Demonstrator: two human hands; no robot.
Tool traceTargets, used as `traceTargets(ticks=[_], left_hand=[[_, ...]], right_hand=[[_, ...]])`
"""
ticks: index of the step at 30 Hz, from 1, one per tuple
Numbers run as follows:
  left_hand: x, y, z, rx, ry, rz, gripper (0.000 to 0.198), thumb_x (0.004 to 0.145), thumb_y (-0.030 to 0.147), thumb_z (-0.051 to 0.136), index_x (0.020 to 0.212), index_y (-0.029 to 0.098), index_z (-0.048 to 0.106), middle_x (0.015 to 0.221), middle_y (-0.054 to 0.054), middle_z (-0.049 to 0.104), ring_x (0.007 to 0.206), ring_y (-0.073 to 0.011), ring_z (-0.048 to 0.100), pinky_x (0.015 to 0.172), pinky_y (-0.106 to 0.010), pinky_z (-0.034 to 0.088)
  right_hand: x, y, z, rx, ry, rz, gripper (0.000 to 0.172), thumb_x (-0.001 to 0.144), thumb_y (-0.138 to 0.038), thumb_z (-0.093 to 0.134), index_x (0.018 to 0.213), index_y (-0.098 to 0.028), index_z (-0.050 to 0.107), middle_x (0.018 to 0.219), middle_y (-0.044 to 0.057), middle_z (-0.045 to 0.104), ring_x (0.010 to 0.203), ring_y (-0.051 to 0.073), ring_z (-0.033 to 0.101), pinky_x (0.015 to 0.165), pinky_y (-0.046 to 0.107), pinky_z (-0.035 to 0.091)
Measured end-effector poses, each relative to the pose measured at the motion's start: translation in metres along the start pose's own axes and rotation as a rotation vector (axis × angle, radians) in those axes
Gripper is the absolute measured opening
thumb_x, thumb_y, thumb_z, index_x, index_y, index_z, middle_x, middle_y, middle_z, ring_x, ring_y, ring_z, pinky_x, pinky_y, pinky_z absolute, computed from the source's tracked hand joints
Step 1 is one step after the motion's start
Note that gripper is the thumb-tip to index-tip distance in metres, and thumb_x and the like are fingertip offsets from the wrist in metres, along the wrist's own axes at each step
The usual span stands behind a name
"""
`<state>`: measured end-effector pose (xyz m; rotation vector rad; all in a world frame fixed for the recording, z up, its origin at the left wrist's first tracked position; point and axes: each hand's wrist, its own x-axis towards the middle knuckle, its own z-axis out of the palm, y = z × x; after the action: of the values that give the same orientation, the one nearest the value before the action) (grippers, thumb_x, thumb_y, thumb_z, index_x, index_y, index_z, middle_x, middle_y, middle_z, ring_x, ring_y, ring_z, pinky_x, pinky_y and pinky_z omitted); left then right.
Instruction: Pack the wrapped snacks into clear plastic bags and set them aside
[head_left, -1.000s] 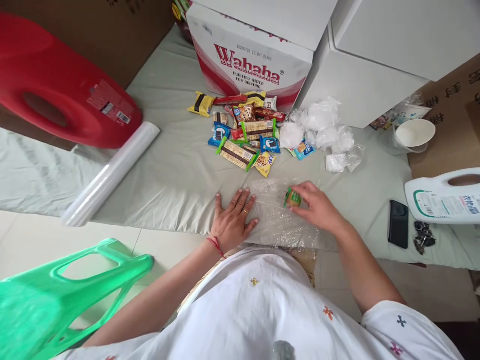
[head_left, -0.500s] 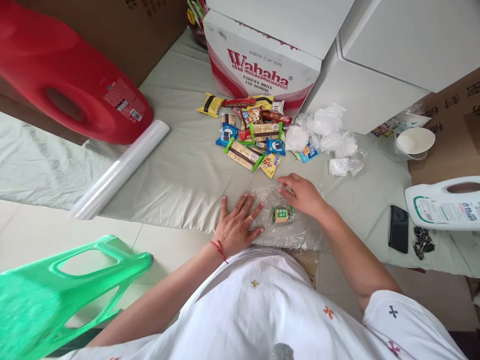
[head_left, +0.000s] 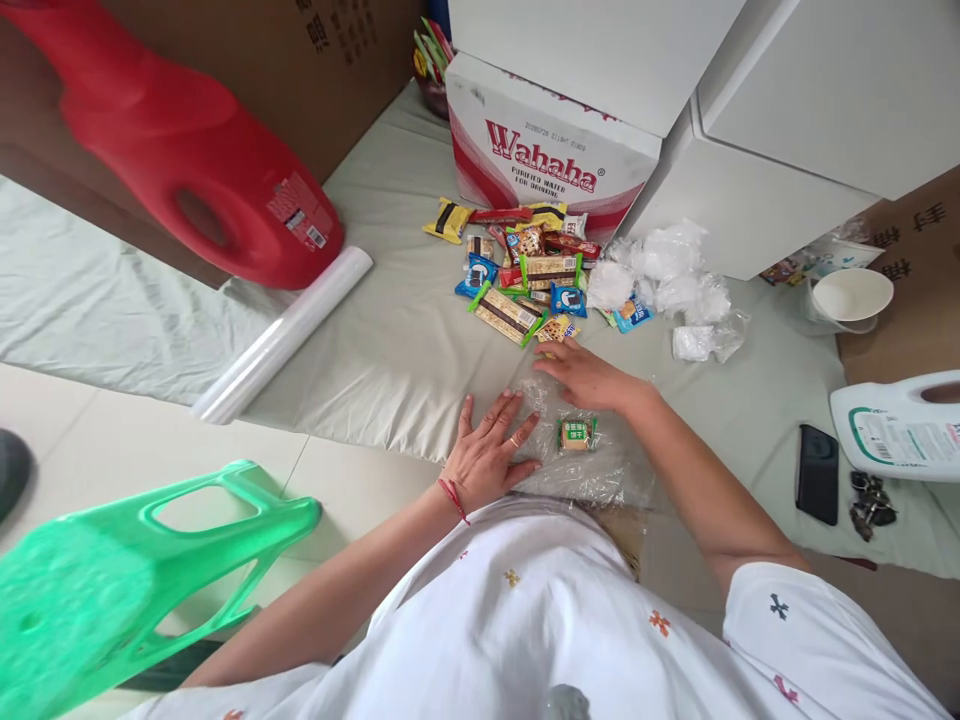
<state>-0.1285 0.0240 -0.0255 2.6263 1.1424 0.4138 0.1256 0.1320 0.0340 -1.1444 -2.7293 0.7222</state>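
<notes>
A thin sheet of clear plastic film (head_left: 619, 470) lies at the front edge of the cloth-covered surface. On it rests a small green-and-tan biscuit packet (head_left: 577, 434). My left hand (head_left: 487, 448) presses flat on the film's left side, fingers spread. Beyond the packet, my right hand (head_left: 585, 376) reaches leftward over the film, empty, its fingers loosely bent and apart. Its fingertips come close to a yellow cookie packet (head_left: 559, 327) at the front of the snack pile; whether they touch it I cannot tell. Behind lie green-ended wafer bars (head_left: 507, 314) and a blue packet (head_left: 568, 300).
Crumpled plastic-wrapped bundles (head_left: 667, 265) lie right of the snacks, before a Wahaha carton (head_left: 551, 150). A film roll (head_left: 285, 335) and red jug (head_left: 247, 190) are left; a green stool (head_left: 187, 560) stands below. Rightward are a phone (head_left: 817, 474), keys (head_left: 871, 505) and white bottle (head_left: 900, 425).
My right hand has moved left and forward, from above the biscuit packet toward the snack pile. My left hand stays flat on the film. The view has shifted slightly.
</notes>
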Motion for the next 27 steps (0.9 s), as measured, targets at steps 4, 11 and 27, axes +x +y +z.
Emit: traceTargets(ticks=[4,11,27], left_hand=[[0.003,0.001,0.0,-0.01,-0.038,-0.035,0.073,0.098,0.064,0.052,0.161,0.03,0.039,0.172,-0.015,0.028,0.158,-0.0353,0.029,0.127,-0.069,-0.003],[0.005,0.001,-0.003,0.007,0.037,-0.031,0.07,0.097,0.061,0.056,0.158,0.027,0.045,0.168,-0.018,0.037,0.157,-0.0384,0.033,0.126,-0.072,-0.003],[0.027,-0.01,-0.005,-0.023,-0.089,-0.067,0.059,0.105,0.052,0.04,0.16,0.03,0.043,0.167,-0.01,0.039,0.155,-0.0356,0.036,0.125,-0.076,-0.001]], right_hand=[[0.005,0.02,0.012,0.138,0.241,0.083,0.013,0.091,-0.023,0.064,0.098,-0.018,0.073,0.111,0.011,0.066,0.108,0.025,0.059,0.099,0.04,0.047],[0.032,0.036,0.004,0.316,0.399,0.547,0.015,0.088,-0.027,0.06,0.081,-0.017,0.069,0.08,0.003,0.069,0.071,0.016,0.058,0.07,0.028,0.041],[0.059,0.042,-0.035,-0.275,0.1,0.589,0.037,0.101,-0.028,0.044,0.113,-0.019,0.078,0.128,0.013,0.069,0.111,0.029,0.064,0.089,0.037,0.05]])
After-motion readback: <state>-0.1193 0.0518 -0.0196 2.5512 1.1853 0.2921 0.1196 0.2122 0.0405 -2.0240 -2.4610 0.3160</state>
